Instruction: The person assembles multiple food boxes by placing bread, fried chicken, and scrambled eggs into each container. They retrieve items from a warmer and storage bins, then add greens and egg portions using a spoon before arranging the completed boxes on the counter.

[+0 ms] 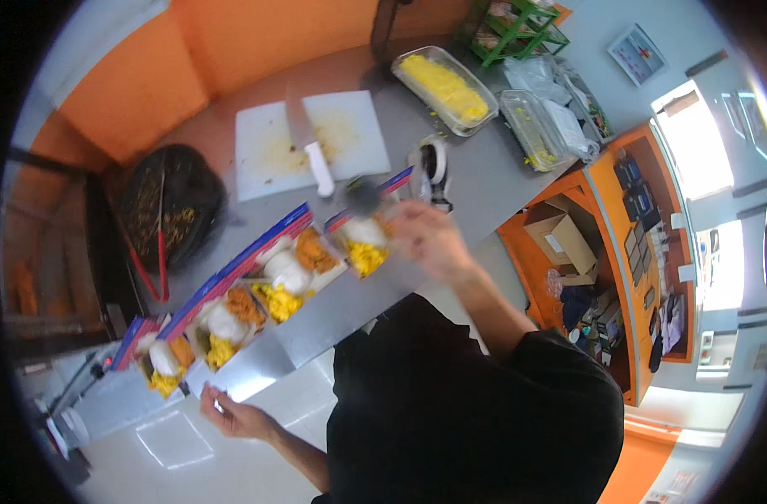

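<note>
Several open takeaway boxes with blue-and-red lid flaps stand along the counter's front edge. The rightmost box contains a white rice mound, yellow egg-like pieces and some brown food. Beside it, my right hand is closed on a dark, round-headed serving spoon, blurred and held above the box's far side. Two middle boxes, one a meal box with browned pieces, and the leftmost box hold similar portions. My left hand is off the front edge near the left boxes, fingers curled in a pinch; what they hold cannot be made out.
A white cutting board carries a white-handled knife. Left of it, a black pan holds red-handled tongs. At the back right are a glass dish of yellow food, another dish and a tape roll.
</note>
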### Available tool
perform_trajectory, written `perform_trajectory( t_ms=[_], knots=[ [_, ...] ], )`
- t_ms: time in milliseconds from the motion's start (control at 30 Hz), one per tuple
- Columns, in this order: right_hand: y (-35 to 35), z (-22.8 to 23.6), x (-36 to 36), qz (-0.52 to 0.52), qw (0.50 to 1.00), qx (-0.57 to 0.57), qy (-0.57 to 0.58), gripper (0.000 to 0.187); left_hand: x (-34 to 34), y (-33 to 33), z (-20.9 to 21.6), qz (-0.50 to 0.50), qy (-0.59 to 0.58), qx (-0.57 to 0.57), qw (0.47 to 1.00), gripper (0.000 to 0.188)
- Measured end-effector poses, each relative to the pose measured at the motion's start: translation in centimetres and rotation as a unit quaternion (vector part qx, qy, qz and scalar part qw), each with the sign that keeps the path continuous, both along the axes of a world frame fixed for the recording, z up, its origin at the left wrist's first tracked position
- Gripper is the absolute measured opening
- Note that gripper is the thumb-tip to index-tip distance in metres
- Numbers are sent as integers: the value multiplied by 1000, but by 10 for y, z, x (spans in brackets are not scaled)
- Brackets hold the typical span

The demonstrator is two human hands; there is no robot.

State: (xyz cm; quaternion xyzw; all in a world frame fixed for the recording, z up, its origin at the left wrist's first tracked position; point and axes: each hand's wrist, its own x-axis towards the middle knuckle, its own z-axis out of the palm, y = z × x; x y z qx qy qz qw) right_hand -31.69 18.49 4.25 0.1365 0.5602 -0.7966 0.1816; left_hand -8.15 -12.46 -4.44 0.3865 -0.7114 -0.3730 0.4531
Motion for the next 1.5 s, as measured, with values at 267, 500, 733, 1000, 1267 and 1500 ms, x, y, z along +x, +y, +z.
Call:
perform_trajectory(
  t_ms=[267, 500, 733, 1000, 1267, 1500],
  knots=[
    [260, -86, -211, -34, 576, 769, 275, 22, -159, 89, 131, -87, 92, -136, 983, 30],
    [308, -92, -313, 273, 686, 622, 261, 29, -458, 232, 251, -328, 74, -396, 854, 40],
    [351, -75, -266, 2, 799, 547, 251, 51, -748, 275, 286, -261, -57, -580, 769, 68],
    [529, -169, -176, -435, 770, 466, 3, 70, -749, 358, 332, -199, -345, -476, 784, 47],
    [606, -168, -160, -446, 893, 49, -15, 41, -531, 490, 211, -463, -101, -605, 639, 74],
    [642, -78, -37, -575, 816, 47, 33, 55, -400, 551, -25, -435, -121, -653, 609, 60]
  ],
)
